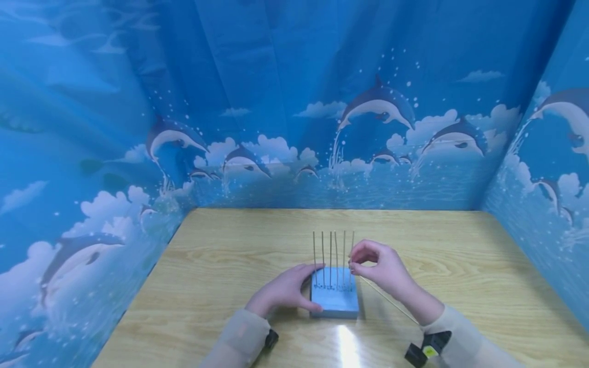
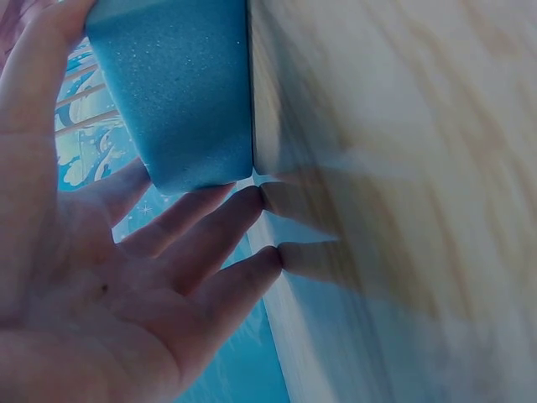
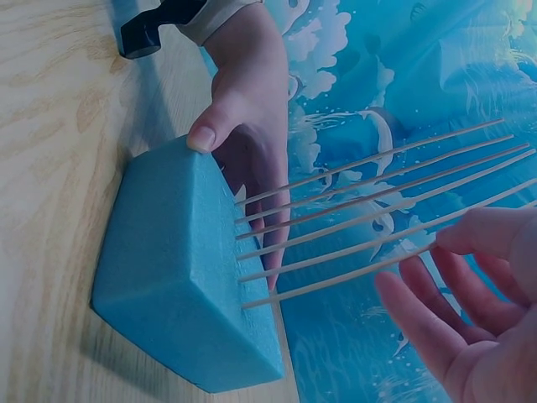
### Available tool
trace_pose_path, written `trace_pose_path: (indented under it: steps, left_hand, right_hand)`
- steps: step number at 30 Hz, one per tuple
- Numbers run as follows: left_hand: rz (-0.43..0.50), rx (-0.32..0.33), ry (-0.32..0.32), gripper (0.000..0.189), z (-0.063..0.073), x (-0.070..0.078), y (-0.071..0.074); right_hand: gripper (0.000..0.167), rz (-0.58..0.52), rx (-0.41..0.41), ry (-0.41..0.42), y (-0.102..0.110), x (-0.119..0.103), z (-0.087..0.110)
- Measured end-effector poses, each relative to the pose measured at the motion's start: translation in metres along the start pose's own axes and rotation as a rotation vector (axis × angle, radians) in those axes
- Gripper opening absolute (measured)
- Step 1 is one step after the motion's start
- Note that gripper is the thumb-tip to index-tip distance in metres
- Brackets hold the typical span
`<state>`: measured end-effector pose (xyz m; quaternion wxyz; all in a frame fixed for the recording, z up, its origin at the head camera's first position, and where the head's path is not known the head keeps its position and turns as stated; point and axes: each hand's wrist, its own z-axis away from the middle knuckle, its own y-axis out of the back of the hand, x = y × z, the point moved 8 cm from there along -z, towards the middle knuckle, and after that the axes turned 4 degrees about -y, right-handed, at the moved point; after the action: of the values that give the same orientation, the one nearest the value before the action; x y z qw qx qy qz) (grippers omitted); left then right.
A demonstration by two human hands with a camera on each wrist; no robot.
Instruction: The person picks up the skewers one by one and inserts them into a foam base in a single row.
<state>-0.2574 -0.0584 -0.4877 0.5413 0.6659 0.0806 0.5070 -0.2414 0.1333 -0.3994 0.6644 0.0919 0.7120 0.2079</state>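
Observation:
A light-blue foam block (image 1: 338,304) sits on the wooden table with several thin wooden sticks (image 3: 369,197) standing in a row in its top. My left hand (image 1: 287,289) holds the block from its left side, thumb near the front corner and fingers at the back. The left wrist view shows its lower fingers (image 2: 220,227) reaching down toward the tabletop beside the block. With thumb and fingertips, my right hand (image 1: 379,263) pinches the rightmost stick (image 3: 336,280) partway up; its lower end meets the foam.
Another thin stick (image 1: 384,296) lies on the wooden table (image 1: 230,240) at the right, passing under the right forearm. A blue dolphin-print curtain (image 1: 276,102) stands behind the table and at both sides. Dark cameras are strapped at both wrists.

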Motion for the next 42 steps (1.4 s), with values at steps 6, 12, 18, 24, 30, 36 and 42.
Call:
trace_pose_path:
  steps: [6,12,18,24,30,36,42]
  left_hand:
    - [0.001,-0.001,-0.006,0.11,-0.001,0.002,0.001]
    - [-0.004,-0.002,0.0,0.11,-0.002,0.002,0.001]
    - [-0.003,-0.006,0.01,0.11,-0.003,0.002,0.003]
    - [0.006,-0.012,0.03,0.109,-0.003,0.001,0.003]
    - [0.007,-0.013,0.031,0.108,-0.002,-0.001,0.001]
    - [0.013,-0.014,0.032,0.108,0.0,0.0,0.0]
    - [0.011,-0.014,0.03,0.108,0.0,0.001,0.0]
  right_hand:
    - [0.019,0.059,-0.02,0.027,0.005,-0.003,-0.001]
    - [0.023,0.087,-0.027,0.024,0.019,-0.006,-0.001]
    - [0.025,0.148,-0.008,0.027,0.038,-0.01,-0.003]
    - [0.027,0.206,0.002,0.002,0.053,-0.007,-0.002]
    - [0.027,0.25,0.016,-0.02,0.065,0.004,0.0]
    - [0.03,0.244,-0.021,-0.05,0.073,0.017,0.003]
    - [0.039,0.23,-0.151,-0.133,0.07,0.036,0.007]
